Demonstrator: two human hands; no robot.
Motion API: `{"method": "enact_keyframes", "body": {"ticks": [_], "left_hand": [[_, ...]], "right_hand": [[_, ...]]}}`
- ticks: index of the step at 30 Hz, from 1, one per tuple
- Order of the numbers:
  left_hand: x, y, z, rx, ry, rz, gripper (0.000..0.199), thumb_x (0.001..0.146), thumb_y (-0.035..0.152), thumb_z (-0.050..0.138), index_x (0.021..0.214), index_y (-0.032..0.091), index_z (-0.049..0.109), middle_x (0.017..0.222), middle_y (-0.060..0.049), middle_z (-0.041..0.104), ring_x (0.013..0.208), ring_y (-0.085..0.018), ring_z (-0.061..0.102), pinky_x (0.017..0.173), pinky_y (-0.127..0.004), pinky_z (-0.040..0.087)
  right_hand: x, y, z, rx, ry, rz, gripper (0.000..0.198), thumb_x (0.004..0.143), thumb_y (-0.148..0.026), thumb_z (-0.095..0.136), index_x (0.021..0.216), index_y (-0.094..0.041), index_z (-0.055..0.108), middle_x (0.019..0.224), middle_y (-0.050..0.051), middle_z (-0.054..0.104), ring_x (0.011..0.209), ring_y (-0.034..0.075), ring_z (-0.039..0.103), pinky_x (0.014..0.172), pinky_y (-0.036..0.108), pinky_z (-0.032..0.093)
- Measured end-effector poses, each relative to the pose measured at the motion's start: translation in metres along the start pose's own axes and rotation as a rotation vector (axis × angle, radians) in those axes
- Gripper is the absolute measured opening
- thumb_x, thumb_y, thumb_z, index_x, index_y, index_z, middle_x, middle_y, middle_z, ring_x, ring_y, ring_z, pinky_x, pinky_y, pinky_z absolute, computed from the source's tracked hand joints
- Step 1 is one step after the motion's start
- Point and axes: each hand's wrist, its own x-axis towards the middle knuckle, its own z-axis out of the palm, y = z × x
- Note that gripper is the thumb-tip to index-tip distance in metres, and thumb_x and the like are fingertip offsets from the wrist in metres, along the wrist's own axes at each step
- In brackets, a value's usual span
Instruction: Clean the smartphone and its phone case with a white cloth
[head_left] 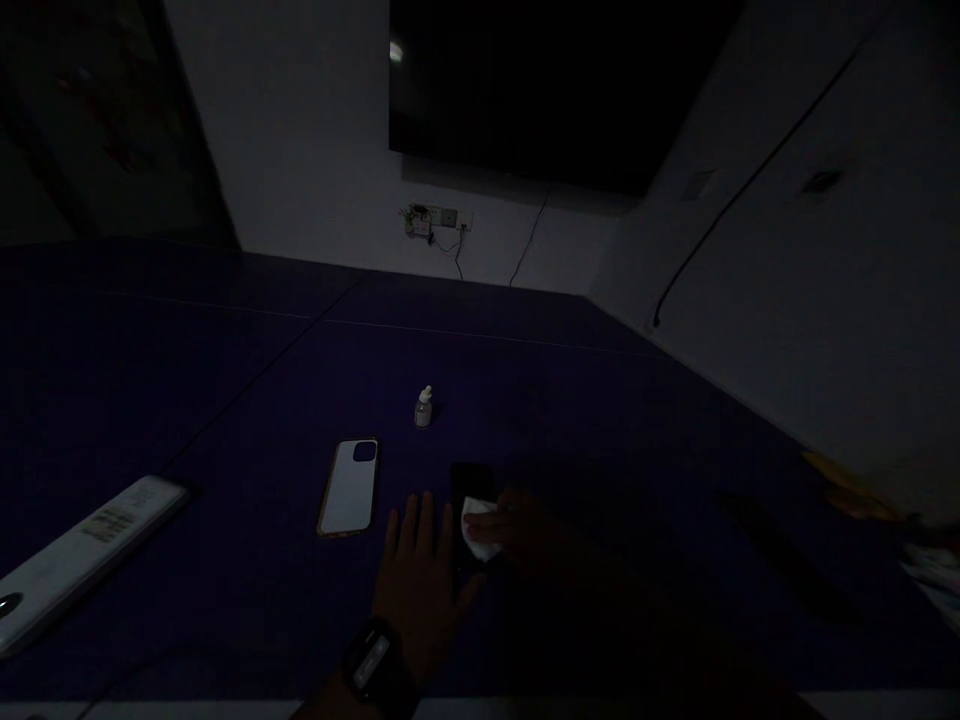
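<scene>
A dark phone [471, 480] lies flat on the blue tabletop [570, 420] between my hands. My right hand [517, 525] presses a white cloth or tissue [480, 540] against the phone's face, fingers closed on it. Flat beside the phone's left edge rests my left hand [421, 560], its fingers stretched and a dark watch [371, 660] on the wrist. To the left lies a phone case [349, 487] with a pale back and a camera cutout. Beyond it stands a small dropper bottle [424, 410] with a white top. The room is very dim.
A long white device [86, 550] lies at the left. On the right are a dark flat object [784, 550] and a yellowish item [847, 485] by the wall. A large screen [555, 90] hangs above wall sockets [439, 218] with cables.
</scene>
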Motion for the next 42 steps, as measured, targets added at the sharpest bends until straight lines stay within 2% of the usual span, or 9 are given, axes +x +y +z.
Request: {"method": "enact_keyframes", "body": {"ticks": [5,8,12,15,18,24,28,33,42], "left_hand": [[0.003,-0.008,-0.013,0.031,-0.131,0.042,0.082,0.086,0.056,0.064,0.151,0.01,0.044,0.159,-0.025,0.033,0.148,-0.045,0.029,0.117,-0.062,0.031],[0.017,-0.025,-0.033,0.053,-0.223,0.167,0.087,0.079,0.032,0.073,0.153,0.008,0.036,0.157,-0.026,0.037,0.145,-0.042,0.036,0.112,-0.055,0.04],[0.063,-0.038,-0.057,0.038,-0.241,0.387,0.085,0.082,0.008,0.06,0.159,0.022,0.025,0.164,-0.014,0.031,0.152,-0.033,0.026,0.117,-0.05,0.033],[0.107,-0.035,-0.062,0.011,-0.335,0.602,0.089,0.076,0.017,0.075,0.154,0.033,0.035,0.165,-0.003,0.032,0.153,-0.029,0.023,0.122,-0.044,0.026],[0.145,-0.03,-0.056,0.018,-0.447,0.711,0.102,0.059,0.034,0.092,0.149,0.032,0.044,0.163,-0.006,0.034,0.151,-0.036,0.025,0.12,-0.049,0.026],[0.167,-0.04,-0.049,0.03,-0.483,0.736,0.107,0.04,0.051,0.098,0.137,0.037,0.055,0.149,-0.006,0.053,0.139,-0.039,0.043,0.114,-0.052,0.033],[0.148,-0.052,-0.06,0.05,-0.416,0.638,0.099,0.042,0.061,0.095,0.13,0.035,0.058,0.133,-0.007,0.062,0.123,-0.036,0.056,0.101,-0.046,0.046],[0.106,-0.057,-0.065,0.114,-0.27,0.389,0.105,0.048,0.076,0.084,0.135,0.023,0.056,0.132,-0.019,0.06,0.12,-0.046,0.054,0.099,-0.063,0.041],[0.052,-0.055,-0.058,0.151,-0.115,0.175,0.086,0.065,0.07,0.078,0.135,0.024,0.058,0.123,-0.015,0.065,0.115,-0.04,0.058,0.098,-0.055,0.042]], "right_hand": [[-0.019,0.01,0.001,0.124,0.25,0.222,0.054,0.087,-0.008,0.043,0.133,-0.026,0.065,0.137,0.008,0.066,0.113,0.025,0.059,0.097,0.046,0.047],[-0.038,0.003,0.008,0.241,0.382,0.309,0.05,0.09,-0.013,0.043,0.131,-0.028,0.067,0.133,0.008,0.068,0.115,0.025,0.061,0.101,0.049,0.047],[-0.055,-0.01,0.004,0.495,0.497,0.562,0.037,0.099,-0.031,0.045,0.124,-0.03,0.072,0.128,0.008,0.07,0.113,0.027,0.065,0.101,0.054,0.049],[-0.058,-0.015,-0.005,0.651,0.561,0.709,0.039,0.097,-0.05,0.05,0.118,-0.029,0.075,0.126,0.008,0.072,0.116,0.03,0.064,0.105,0.057,0.045],[-0.058,-0.018,-0.012,0.762,0.596,0.756,0.048,0.092,-0.062,0.055,0.117,-0.027,0.076,0.126,0.008,0.072,0.118,0.031,0.063,0.11,0.055,0.041],[-0.057,-0.015,-0.023,0.782,0.561,0.706,0.054,0.089,-0.068,0.053,0.114,-0.026,0.078,0.123,0.009,0.073,0.116,0.032,0.064,0.109,0.053,0.042],[-0.052,-0.006,-0.027,0.735,0.495,0.696,0.048,0.091,-0.06,0.054,0.114,-0.025,0.078,0.122,0.009,0.073,0.114,0.031,0.065,0.106,0.052,0.045],[-0.041,0.011,-0.03,0.612,0.432,0.617,0.039,0.093,-0.041,0.05,0.116,-0.023,0.076,0.121,0.011,0.072,0.111,0.03,0.066,0.103,0.05,0.047],[0.006,0.037,-0.031,0.127,0.383,0.172,0.047,0.085,-0.007,0.046,0.12,-0.024,0.072,0.126,0.008,0.072,0.115,0.023,0.067,0.105,0.048,0.041]]}}
